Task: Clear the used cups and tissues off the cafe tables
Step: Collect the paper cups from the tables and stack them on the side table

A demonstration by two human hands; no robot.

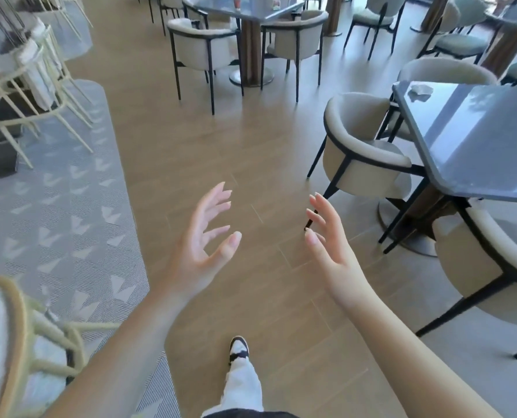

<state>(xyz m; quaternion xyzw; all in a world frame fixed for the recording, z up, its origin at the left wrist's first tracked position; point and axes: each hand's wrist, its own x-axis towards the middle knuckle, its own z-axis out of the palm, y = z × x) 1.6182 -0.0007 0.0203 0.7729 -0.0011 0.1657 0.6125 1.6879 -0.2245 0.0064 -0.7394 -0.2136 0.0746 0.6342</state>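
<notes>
Between desks, walking. Your left hand [203, 236] and right hand [326, 242] are both spread wide, each grip empty. A crumpled tissue [420, 89] lies on the near desk [477, 152] to your right; a cup [236, 1] stands on the far desk [251, 9]. Likely next: step right, pinch the tissue.

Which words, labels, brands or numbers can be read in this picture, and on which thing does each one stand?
None can be read.
Red cup on the far table: any print is too small and blurred to read.
Small card on the same table: blurred, unreadable.
Crumpled tissue on the near table: no text shows.
Shoe: no brand mark can be read.
</notes>
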